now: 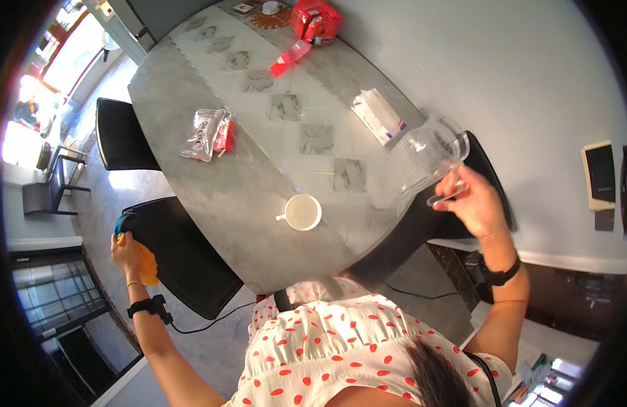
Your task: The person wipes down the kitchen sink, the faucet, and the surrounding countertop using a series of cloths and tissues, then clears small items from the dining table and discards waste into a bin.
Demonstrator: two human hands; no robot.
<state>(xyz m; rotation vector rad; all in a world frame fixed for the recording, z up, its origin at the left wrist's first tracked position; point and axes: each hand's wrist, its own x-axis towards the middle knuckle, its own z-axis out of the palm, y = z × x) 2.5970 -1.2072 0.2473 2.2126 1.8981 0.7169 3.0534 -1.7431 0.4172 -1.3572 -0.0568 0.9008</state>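
My right hand (468, 201) grips the handle of a clear pitcher (420, 155) at the table's right edge. The see-through wall makes it hard to tell whether any liquid is inside. Over on the left, my left hand (125, 254) holds an orange and teal cloth (147, 262) beside the seat of a black chair (186, 254). A white cup (303, 212) stands upright near the close end of the grey table (252, 249), its handle pointing left. The cup's pale inside is visible from above.
A silver packet (202, 135) bearing writing lies by a small red packet (225, 136) at the table's left. A tissue pack (377, 117) sits near the pitcher. Farther back is a red bag (316, 20). Black chairs flank the table, and a wall (522, 102) runs along its right.
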